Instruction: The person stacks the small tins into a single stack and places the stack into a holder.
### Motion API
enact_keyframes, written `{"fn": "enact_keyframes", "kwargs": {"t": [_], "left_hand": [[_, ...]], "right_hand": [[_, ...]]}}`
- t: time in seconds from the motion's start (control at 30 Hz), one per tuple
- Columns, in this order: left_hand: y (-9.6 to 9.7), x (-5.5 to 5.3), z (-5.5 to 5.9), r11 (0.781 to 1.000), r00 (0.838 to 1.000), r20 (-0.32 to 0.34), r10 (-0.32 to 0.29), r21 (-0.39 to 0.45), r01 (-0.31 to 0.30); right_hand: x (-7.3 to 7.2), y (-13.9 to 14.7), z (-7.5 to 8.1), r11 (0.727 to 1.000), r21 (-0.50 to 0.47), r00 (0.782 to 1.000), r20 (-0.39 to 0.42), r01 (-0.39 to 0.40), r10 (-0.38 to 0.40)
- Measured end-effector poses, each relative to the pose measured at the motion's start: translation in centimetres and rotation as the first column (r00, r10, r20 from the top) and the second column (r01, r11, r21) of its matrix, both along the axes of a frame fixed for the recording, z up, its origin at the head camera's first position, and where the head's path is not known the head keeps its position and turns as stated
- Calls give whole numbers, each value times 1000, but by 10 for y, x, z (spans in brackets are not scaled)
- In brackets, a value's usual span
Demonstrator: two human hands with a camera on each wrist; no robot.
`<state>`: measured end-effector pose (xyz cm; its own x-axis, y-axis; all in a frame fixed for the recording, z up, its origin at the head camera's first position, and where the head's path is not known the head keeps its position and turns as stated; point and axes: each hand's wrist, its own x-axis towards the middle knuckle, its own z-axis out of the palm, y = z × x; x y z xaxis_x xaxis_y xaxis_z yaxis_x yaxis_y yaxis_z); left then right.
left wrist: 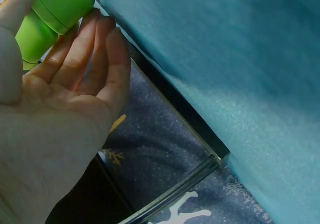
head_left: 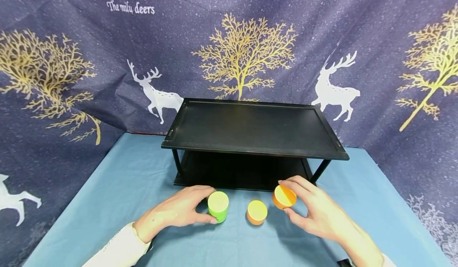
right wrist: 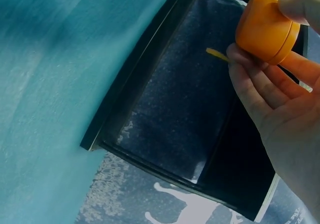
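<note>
My left hand (head_left: pixel 184 208) grips a stack of two small round green containers (head_left: pixel 218 204), thumb in front and fingers behind. In the left wrist view the two green containers (left wrist: pixel 62 6) sit against each other, one with a seam around it. My right hand (head_left: pixel 316 209) pinches an orange round container (head_left: pixel 284 197) between thumb and fingers, its pale top tilted toward the head camera. In the right wrist view a seam runs near one end of this orange container (right wrist: pixel 265 28). Between the hands, a second orange container (head_left: pixel 257 212) stands on the blue cloth.
Just beyond the hands stands a black two-tier rack (head_left: pixel 247 127), its lower shelf (head_left: pixel 243 169) shaded under the upper one. Blue cloth (head_left: pixel 143 171) covers the table. Behind it hangs a dark blue curtain (head_left: pixel 171 32) printed with trees and deer.
</note>
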<state>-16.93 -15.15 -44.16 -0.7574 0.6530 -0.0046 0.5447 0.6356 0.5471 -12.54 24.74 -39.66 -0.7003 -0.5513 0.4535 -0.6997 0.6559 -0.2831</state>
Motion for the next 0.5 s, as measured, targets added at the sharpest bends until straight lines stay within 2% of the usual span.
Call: {"fn": "enact_keyframes", "kwargs": {"t": [0.5], "left_hand": [[1,0,1,1000,1000,19,7,-1,-7]], "right_hand": [[-3,-7,1,999,12,999,-1,-36,36]]}}
